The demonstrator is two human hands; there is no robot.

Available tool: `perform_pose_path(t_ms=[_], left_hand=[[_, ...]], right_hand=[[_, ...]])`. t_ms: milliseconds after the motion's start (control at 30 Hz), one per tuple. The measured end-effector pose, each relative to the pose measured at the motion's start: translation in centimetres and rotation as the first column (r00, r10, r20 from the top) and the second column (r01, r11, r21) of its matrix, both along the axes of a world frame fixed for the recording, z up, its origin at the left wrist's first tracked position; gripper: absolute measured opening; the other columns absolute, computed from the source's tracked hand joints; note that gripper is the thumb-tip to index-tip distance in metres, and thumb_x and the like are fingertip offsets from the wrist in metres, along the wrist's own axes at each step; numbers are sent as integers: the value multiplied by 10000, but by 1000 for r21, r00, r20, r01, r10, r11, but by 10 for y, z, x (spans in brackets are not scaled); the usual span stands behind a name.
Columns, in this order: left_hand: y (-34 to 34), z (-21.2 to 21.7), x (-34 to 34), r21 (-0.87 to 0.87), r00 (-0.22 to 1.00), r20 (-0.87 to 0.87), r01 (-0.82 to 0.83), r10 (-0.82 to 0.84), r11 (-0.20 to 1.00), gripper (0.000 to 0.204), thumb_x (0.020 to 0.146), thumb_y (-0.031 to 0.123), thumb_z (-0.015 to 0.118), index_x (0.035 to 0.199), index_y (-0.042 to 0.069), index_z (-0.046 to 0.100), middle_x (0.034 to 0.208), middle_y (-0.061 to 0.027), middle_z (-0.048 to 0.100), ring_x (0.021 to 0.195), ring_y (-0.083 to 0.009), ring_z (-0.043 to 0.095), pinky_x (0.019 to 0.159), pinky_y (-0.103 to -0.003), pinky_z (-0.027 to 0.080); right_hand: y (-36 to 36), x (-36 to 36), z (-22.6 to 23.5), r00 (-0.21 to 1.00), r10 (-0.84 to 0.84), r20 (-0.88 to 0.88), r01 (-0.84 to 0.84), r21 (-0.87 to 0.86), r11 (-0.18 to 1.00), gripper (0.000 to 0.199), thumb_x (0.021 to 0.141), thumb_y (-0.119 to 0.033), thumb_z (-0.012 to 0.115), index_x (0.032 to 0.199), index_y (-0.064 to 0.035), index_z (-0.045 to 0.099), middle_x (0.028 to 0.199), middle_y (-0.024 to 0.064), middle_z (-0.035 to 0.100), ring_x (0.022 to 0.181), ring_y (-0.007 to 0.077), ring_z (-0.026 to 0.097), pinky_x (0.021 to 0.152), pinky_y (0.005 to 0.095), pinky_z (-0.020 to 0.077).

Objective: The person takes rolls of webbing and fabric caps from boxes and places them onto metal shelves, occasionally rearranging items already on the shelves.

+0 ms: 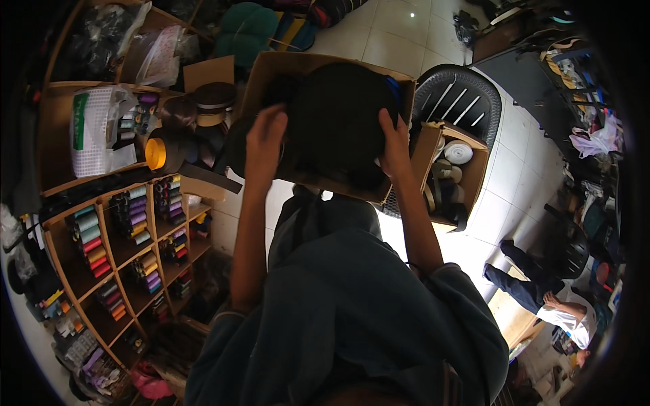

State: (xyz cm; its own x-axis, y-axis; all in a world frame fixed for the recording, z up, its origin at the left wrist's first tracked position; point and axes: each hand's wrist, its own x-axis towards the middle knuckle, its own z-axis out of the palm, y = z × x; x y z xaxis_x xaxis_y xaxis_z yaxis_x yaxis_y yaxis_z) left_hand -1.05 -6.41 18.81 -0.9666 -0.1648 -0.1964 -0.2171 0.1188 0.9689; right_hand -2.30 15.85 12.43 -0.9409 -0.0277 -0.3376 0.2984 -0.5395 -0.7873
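- With the left hand [265,139], half open and fingers loosely bent, reaching over the left part of the cardboard box [284,64]; blurred, so cannot tell whether gripping anything.
- With the right hand [394,145], thumb and fingers apart, apparently touching the right edge of the black round bundle [338,118], close to the box's right wall; cannot tell how firm a hold.
- Between both hands, inside the box and filling most of it: that same bundle, too dark to tell whether one roll or several.
- Could slip or come loose if lifted by the right side alone, given a left grip that looks unsure.
- Could drag or tilt the box too, if wedged against the walls; cannot see what bears the weight underneath.
- In the far right corner of the box: a scrap of blue material [393,84], liable to catch and come out along with the bundle.
- Just right, on the black chair [489,95]: a second box [424,145] with a white roll [459,152] and darker ones, easily bumped by an outward swing of the right forearm [417,223].
- To the left: a yellow roll [156,153] and a jutting dark strip [213,178], possible snags for a sleeve.
- Nearer left: a wooden rack [64,233] of thread spools [98,257].
- Well apart, near right: a person in white [574,314].
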Motion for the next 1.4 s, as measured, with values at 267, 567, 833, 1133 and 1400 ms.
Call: perform_pose_path(t_ms=[267, 567, 833, 1133, 1400], left_hand=[[1, 62, -58, -209, 767, 258, 638, -587, 741, 520, 751, 325, 735, 1135, 8, 585, 993, -147, 641, 870, -186, 628, 746, -278, 496], [-16, 73, -40, -256, 877, 235, 471, -418, 844, 399, 716, 234, 755, 1000, -22, 640, 841, -76, 665, 726, -139, 635, 665, -259, 508], [-28, 40, -33, 44, 964, 113, 237, -241, 971, 373, 722, 195, 766, 964, -56, 635, 842, -97, 661, 730, -123, 624, 665, -230, 494], [2, 27, -25, 272, 975, -129, -143, 183, 952, 318, 756, 129, 747, 985, -56, 629, 902, -72, 652, 773, -110, 598, 710, -223, 482], [72, 14, -24, 343, 835, -338, -321, 435, 883, 327, 821, 195, 692, 1008, -31, 548, 921, -84, 620, 840, -126, 559, 766, -268, 457]], right_hand=[[-8, -12, 39, 897, 395, -200, -259, 487, 834, 300, 872, -220, 621, 1088, -19, 570, 864, 73, 642, 793, 134, 615, 707, 265, 484], [2, -21, 32, 789, 564, -245, -58, 883, 466, 248, 873, -247, 555, 1010, -41, 567, 649, 200, 560, 620, 353, 580, 574, 374, 425], [-41, -22, -1, 878, 295, -378, -7, 604, 797, 308, 911, -279, 533, 999, 10, 591, 727, 107, 591, 651, 164, 523, 610, 289, 406], [-37, -35, -8, 992, -80, -94, 99, 220, 971, 554, 946, -459, 429, 1136, 47, 550, 1130, 103, 582, 1043, 173, 537, 907, 274, 398], [-42, -10, 24, 986, -164, 2, 163, -155, 975, 655, 914, -534, 443, 1332, -31, 397, 1320, 113, 469, 1186, 243, 477, 1016, 394, 372]])
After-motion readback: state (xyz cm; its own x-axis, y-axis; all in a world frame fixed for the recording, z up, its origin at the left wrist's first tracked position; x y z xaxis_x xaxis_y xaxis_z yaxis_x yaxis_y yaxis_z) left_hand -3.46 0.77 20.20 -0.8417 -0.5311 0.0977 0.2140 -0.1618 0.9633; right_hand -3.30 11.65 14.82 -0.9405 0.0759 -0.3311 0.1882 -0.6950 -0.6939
